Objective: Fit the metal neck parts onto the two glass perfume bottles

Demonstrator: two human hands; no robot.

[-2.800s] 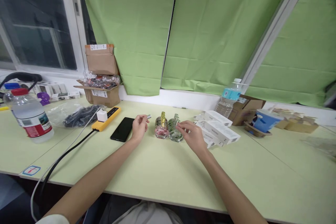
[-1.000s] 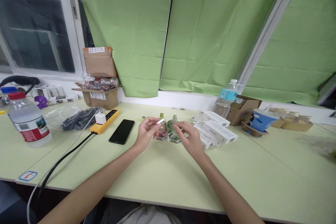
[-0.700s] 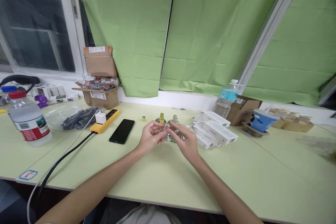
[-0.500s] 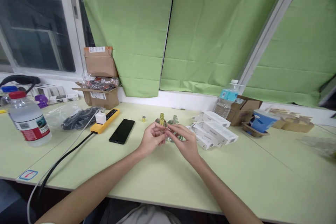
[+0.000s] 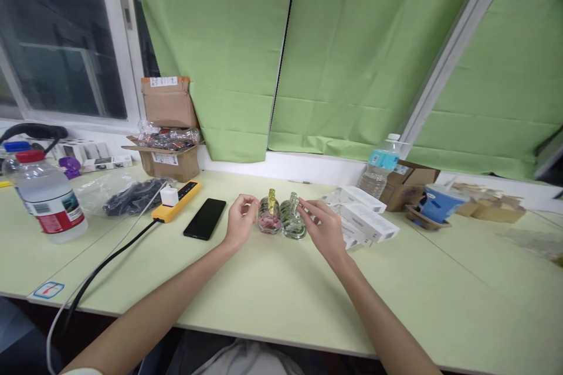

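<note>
Two short rows of small clear glass bottles stand side by side on the table. The left row holds a pinkish bottle (image 5: 269, 222) at its front, with gold necks behind; the right row has a greenish bottle (image 5: 294, 227) in front, with pale green necks. My left hand (image 5: 241, 220) is just left of the pinkish row, its fingers loosely bent and nothing visible in them. On the other side my right hand (image 5: 324, 227) reaches in with fingers apart, the fingertips at the greenish row's necks; whether they touch is unclear.
A black phone (image 5: 204, 218) and an orange power strip (image 5: 176, 202) lie to the left. White boxes (image 5: 367, 221) are piled behind my right hand, near a water bottle (image 5: 380, 167). A large red-capped bottle (image 5: 50, 199) stands far left.
My hands have parted from the bottle between them, left hand leftward and right hand rightward. The pinkish front bottle now stands uncovered. The small gold cap on the table is hidden from view.
</note>
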